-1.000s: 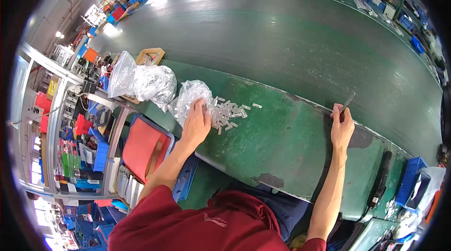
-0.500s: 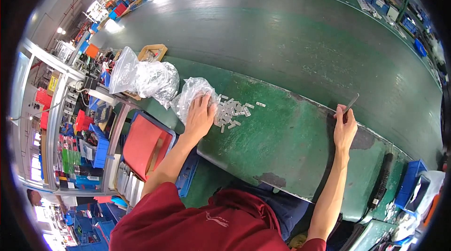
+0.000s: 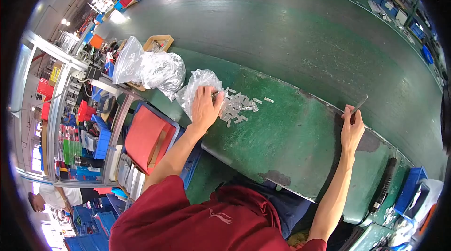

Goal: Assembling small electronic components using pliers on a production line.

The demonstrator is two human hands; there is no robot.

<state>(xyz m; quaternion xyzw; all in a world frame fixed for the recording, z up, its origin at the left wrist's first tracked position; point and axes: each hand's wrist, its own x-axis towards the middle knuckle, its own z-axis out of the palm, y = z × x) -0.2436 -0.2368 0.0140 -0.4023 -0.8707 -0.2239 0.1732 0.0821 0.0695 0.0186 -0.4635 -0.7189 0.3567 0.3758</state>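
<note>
My left hand (image 3: 205,111) bends its fingers down at the mouth of a clear plastic bag (image 3: 189,92). Something dark shows between thumb and forefinger, too small to make out, and the fingertips are partly hidden. Beside that hand, small light-grey rectangular pieces (image 3: 238,105) with pale marks lie in a loose heap on the green worktop (image 3: 282,133). Off to the right, my right hand (image 3: 351,129) is closed around a slim metal tool (image 3: 361,103) that looks like tweezers, its tip pointing up and away over the worktop's far edge.
A fuller clear bag (image 3: 162,73) stands left of the first, near a yellow tray (image 3: 158,43). A red-lined bin (image 3: 148,140) sits by my left forearm. At right lie a black cylindrical tool (image 3: 384,183) and a blue bin (image 3: 411,190). Beyond the worktop runs a wide dark-green belt (image 3: 291,39).
My left hand has gone from lying on the bag to bent fingers at its mouth. My right hand keeps the metal tool. The whole view has shifted slightly.
</note>
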